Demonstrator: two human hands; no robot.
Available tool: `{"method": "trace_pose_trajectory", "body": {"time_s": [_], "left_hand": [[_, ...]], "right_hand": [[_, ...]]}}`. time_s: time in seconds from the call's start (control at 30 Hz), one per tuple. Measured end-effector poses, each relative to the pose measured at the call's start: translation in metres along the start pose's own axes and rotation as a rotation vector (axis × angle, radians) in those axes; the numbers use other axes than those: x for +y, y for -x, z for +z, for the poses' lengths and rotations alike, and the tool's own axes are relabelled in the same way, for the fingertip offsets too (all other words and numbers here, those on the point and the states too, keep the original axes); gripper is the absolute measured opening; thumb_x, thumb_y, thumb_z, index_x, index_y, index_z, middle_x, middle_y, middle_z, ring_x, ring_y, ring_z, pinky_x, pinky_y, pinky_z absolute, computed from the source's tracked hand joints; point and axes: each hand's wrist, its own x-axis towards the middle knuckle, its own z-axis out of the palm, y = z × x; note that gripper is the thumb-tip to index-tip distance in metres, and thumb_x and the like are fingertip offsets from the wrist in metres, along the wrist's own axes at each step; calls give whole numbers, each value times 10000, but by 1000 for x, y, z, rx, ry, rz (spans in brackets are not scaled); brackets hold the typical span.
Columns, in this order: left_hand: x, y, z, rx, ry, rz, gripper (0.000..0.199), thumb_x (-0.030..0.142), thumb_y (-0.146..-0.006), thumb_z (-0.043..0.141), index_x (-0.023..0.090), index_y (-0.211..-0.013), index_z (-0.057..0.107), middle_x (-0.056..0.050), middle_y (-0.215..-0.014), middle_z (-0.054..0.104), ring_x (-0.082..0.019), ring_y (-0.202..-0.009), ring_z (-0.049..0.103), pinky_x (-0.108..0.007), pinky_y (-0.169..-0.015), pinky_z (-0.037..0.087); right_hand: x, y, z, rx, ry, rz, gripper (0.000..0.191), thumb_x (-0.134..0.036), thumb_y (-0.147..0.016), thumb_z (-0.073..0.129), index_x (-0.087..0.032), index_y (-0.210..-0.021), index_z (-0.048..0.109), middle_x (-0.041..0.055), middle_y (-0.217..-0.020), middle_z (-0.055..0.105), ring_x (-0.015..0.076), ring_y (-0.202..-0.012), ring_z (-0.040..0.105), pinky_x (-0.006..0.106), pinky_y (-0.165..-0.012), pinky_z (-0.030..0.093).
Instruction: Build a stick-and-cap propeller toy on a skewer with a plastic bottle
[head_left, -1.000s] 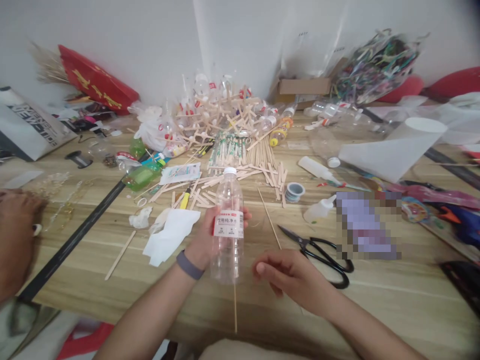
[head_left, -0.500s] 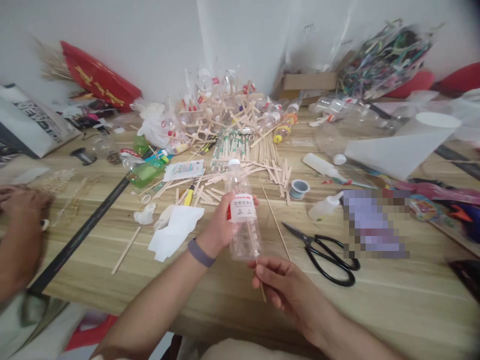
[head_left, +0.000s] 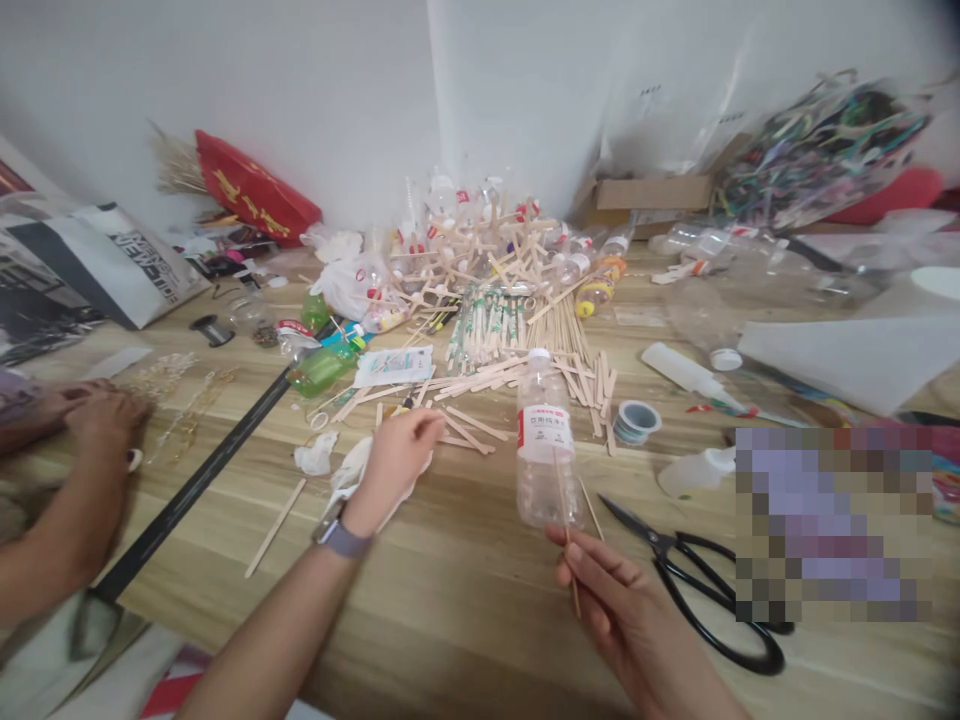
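A clear plastic bottle [head_left: 546,435] with a white cap and a red-and-white label is cap-up at the middle. My right hand [head_left: 611,590] pinches a thin wooden stick [head_left: 568,540] at the bottle's base. The stick runs up along the lower bottle; whether it is inside or in front I cannot tell. My left hand [head_left: 405,455], with a band on the wrist, is over the white cloth-like piece [head_left: 352,465] and by the loose flat sticks [head_left: 469,428]. Its fingers are mostly hidden, and a bit of yellow-and-black tool shows beyond it.
Black-handled scissors [head_left: 675,560] lie right of my right hand. Near them are a small blue-grey cup [head_left: 636,422] and a white squeeze bottle [head_left: 694,470]. Bottles and wooden sticks [head_left: 487,250] pile up at the back. Another person's hands [head_left: 105,410] are at the left.
My left hand has let go of the bottle and moved left toward the loose sticks and yellow tool. My right hand keeps its pinch on the stick. The view has shifted left.
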Motion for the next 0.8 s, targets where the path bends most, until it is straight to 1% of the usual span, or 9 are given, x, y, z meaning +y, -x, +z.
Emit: {"method": "trace_pose_trajectory", "body": {"time_s": [0.07,0.17,0.2,0.3,0.47,0.53,0.63,0.7,0.8], "left_hand": [[-19,-14,-24,73,-189,-46,217,219,-876,488,147,-844,690,-112,-916,718,-247,-916,628,-352,-817,465],[-41,-31,-43,57,-403,-87,211,214,-909,503,123,-846,683,-125,-955,694,-241,-951,618,-391,-858,477],[-46,-36,-44,36,-454,-94,187,256,-919,535,128,-953,668,-105,-1024,676,-227,-958,622,-405,-857,496],[-53,-45,-39,-17,-566,-102,314,332,-917,577,168,-1186,577,-88,-1191,606,-216,-1002,621,-428,-849,534],[-55,-54,-31,-26,-642,-100,331,329,-917,578,179,-1211,564,-93,-1220,592,-223,-1022,616,-425,-851,537],[-55,-55,-33,-10,-637,-90,295,323,-916,578,162,-1162,589,-87,-1164,617,-214,-987,625,-416,-840,534],[-55,-55,-41,58,-597,-63,139,222,-887,551,134,-907,656,-90,-954,674,-213,-892,633,-367,-817,499],[-54,-55,-49,131,-545,-43,125,179,-820,530,156,-772,643,-88,-856,681,-223,-844,630,-330,-781,471],[-53,-54,-59,260,-434,-43,115,240,-760,514,180,-747,611,-59,-796,676,-213,-746,619,-299,-689,446]], "right_hand": [[2,-1,0,-3,13,12,425,-435,-562,885,-174,-881,782,10,-605,643,-12,-384,339,143,-390,213],[4,-2,0,-16,39,39,413,-446,-570,877,-174,-867,785,7,-586,631,-9,-384,336,143,-389,193],[4,-2,0,-18,44,47,409,-446,-568,878,-173,-858,787,7,-582,629,-9,-384,338,142,-392,192],[5,-4,-1,-21,44,68,409,-454,-562,878,-173,-845,789,8,-579,630,-12,-388,345,134,-400,196],[6,-5,-5,-20,31,91,409,-461,-568,874,-177,-850,789,14,-590,639,-4,-403,366,133,-400,218],[6,-4,-6,-17,27,96,402,-457,-577,870,-178,-855,788,20,-602,647,4,-416,386,134,-404,235],[5,-4,-6,-4,32,96,400,-449,-577,873,-175,-855,784,19,-604,649,1,-416,391,127,-406,236],[5,-4,-7,6,37,97,404,-446,-572,876,-169,-852,782,13,-591,641,-5,-406,381,121,-406,229],[6,-4,-7,9,33,102,419,-449,-561,879,-160,-847,778,10,-584,637,-4,-399,382,124,-404,226]]}}
